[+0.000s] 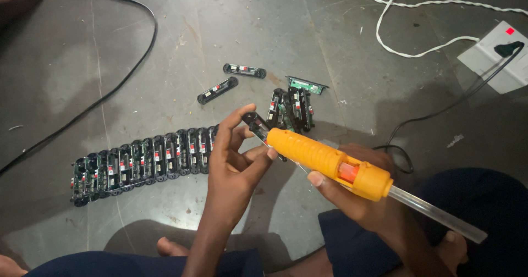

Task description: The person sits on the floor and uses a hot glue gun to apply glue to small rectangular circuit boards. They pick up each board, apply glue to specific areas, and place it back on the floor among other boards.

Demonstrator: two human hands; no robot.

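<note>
The right hand [357, 192] is clenched around an orange glue gun [329, 162], its clear glue stick [440, 217] trailing out toward 4 o'clock and its nozzle aimed toward 10 o'clock. The left hand [234, 159] pinches a small black module [254, 122] between thumb and fingers, held just at the nozzle, above the floor [231, 29]. By the look of it, the gluing step is in hand: the tip meets the module's edge, though the exact contact is hidden by the fingers. The next move calls for a steady bead and a still left hand, keeping the fingertips off the hot tip. At 9 o'clock lies a long row [143, 161] of like modules standing on edge; a small pile [291, 109] sits at 12 o'clock, just beyond the held piece, and two loose ones [231, 79] lie farther out at 11 o'clock.
</note>
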